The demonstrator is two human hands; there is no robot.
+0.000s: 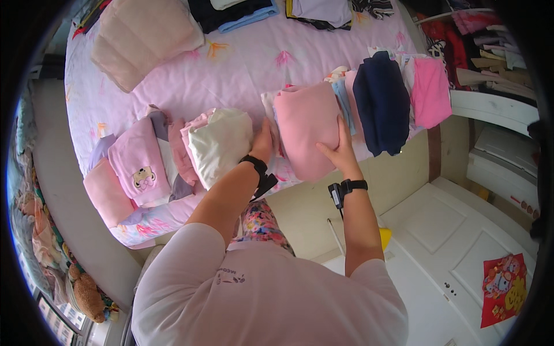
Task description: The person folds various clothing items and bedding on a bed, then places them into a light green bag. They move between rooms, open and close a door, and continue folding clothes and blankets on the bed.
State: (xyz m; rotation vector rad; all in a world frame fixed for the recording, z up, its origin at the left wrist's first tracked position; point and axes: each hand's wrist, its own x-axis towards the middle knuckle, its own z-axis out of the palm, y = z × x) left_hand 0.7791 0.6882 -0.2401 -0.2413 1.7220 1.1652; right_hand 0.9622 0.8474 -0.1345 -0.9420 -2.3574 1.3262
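Observation:
Folded clothes stand in a row along the near edge of a bed with a pink floral sheet (242,78). My right hand (342,149) rests on the right side of a folded pink garment (305,125), thumb on top and fingers along its edge. Between a folded white garment (220,138) and the pink stack is my left hand (262,140), its fingers against the stack's left side; whether it grips cloth is hard to tell. A navy folded garment (381,104) lies right of the pink one, beside a bright pink one (430,93).
A pink sweatshirt with a bear patch (140,166) and a light pink folded garment (108,192) lie at the left. A quilted beige garment (143,39) and dark folded clothes (233,15) are farther back. Open shelves (493,99) stand right, a white door (458,233) lower right.

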